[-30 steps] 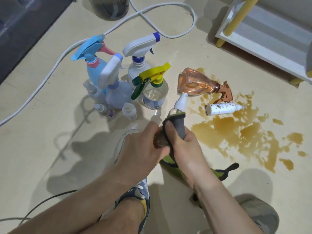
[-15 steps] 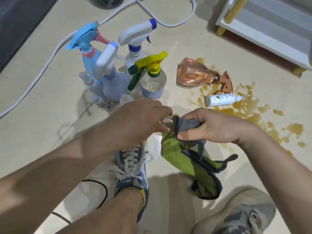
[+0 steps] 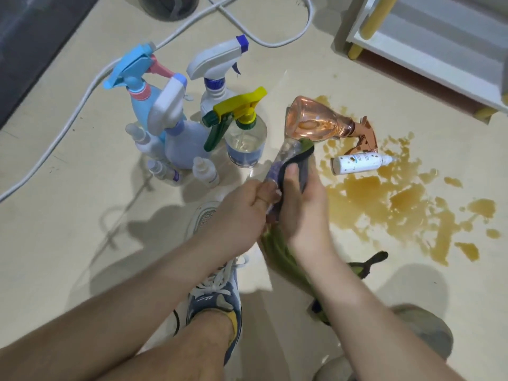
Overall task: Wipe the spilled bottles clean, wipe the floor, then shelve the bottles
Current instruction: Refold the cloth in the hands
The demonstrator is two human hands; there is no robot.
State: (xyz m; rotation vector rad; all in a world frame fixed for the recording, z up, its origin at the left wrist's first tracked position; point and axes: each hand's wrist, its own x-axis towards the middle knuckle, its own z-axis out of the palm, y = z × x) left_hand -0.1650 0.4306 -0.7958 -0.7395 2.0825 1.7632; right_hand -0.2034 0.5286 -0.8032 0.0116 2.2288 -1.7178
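Gripping the lower end of a small clear bottle [image 3: 277,163] in the curled fingers [image 3: 265,193] of the left hand [image 3: 242,215], pinching a grey-green cloth [image 3: 302,163] round it with the right hand [image 3: 302,215], holding it tilted above the floor [image 3: 82,243], just beside the brown spill [image 3: 384,204] and the pink spray bottle [image 3: 313,122] and white bottle [image 3: 356,165] lying toppled there.

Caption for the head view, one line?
Left hand holds a small clear bottle, right hand wraps a green cloth round it, beside a brown spill on the floor.
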